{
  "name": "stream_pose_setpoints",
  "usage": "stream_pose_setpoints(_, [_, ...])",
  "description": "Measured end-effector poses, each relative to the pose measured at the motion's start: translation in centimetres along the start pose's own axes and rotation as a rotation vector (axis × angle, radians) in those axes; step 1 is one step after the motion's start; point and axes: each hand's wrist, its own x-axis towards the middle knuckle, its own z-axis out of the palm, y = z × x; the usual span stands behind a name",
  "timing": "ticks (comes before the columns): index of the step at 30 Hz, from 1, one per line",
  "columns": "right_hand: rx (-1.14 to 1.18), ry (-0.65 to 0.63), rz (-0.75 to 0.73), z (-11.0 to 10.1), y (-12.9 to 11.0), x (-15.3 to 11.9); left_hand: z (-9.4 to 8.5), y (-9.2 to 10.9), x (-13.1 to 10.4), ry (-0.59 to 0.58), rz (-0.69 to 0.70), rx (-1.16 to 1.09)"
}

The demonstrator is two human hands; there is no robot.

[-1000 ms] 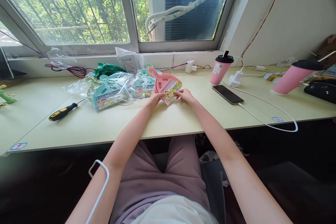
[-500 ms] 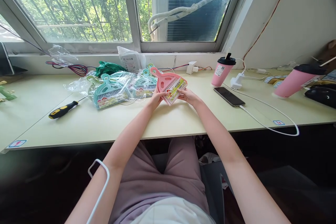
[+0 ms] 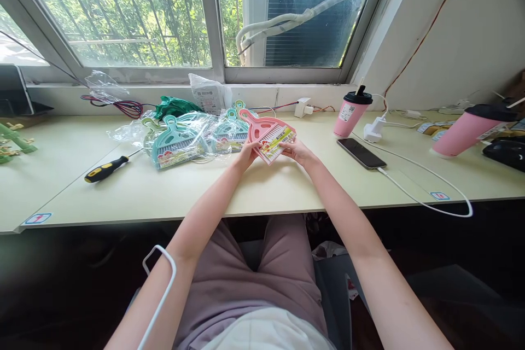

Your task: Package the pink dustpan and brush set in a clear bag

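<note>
A pink dustpan and brush set (image 3: 267, 132) with a yellow-green label is held up over the table between both hands. My left hand (image 3: 248, 154) grips its lower left edge, fingers closed on it. On the other side, my right hand (image 3: 296, 152) pinches the lower right edge by the label. Just left of the set lie blue dustpan sets (image 3: 176, 139) in clear plastic wrap, with green handles showing among them. Another wrapped blue set (image 3: 230, 134) is partly behind the pink one.
A screwdriver (image 3: 106, 169) lies at the left. A phone (image 3: 361, 153) with a white cable, a pink cup (image 3: 348, 117), a white charger (image 3: 374, 130) and a tilted pink cup (image 3: 465, 134) stand or lie right. Green plastic (image 3: 174, 106) sits near the window.
The view has shifted slightly, so table items appear a little further right. Both hands still hold the pink set, whose label now faces the camera slightly more.
</note>
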Motion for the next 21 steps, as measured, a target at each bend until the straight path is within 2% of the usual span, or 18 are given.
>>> stream_pose_setpoints(12, [0.023, 0.027, -0.008, -0.3, 0.2, 0.09, 0.13, 0.22, -0.38, -0.084, 0.002, 0.022])
stream_pose_setpoints(21, [0.034, 0.11, -0.013, 0.05, 0.16, 0.24, 0.15, 0.05, -0.25, -0.064, 0.015, 0.0])
